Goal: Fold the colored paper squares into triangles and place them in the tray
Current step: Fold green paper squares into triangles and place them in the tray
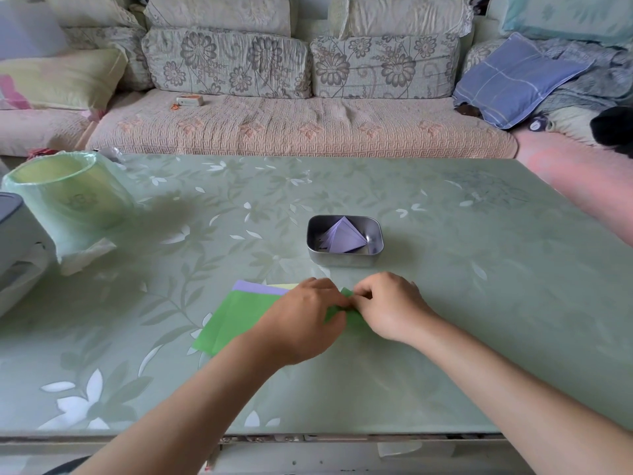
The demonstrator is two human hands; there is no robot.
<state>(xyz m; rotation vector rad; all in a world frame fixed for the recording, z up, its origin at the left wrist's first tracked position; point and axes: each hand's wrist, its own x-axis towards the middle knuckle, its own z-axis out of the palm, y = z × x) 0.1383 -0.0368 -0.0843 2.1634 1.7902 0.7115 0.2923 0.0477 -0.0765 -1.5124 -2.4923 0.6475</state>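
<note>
Left hand [308, 320] and right hand [390, 306] both pinch one end of the green paper [239, 317], which lies on the surface [479, 269] just in front of the tray [344, 258]; if the corners miss each other the triangle could come out crooked; a pull could slide the purple paper [253, 286] under it.

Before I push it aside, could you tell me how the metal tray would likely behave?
The metal tray would probably slide easily, since the table looks glossy. It seems unlikely to tip, as it is low and wide. It is likely light, holding only purple folded papers, which stick up loosely and might shift.
</note>
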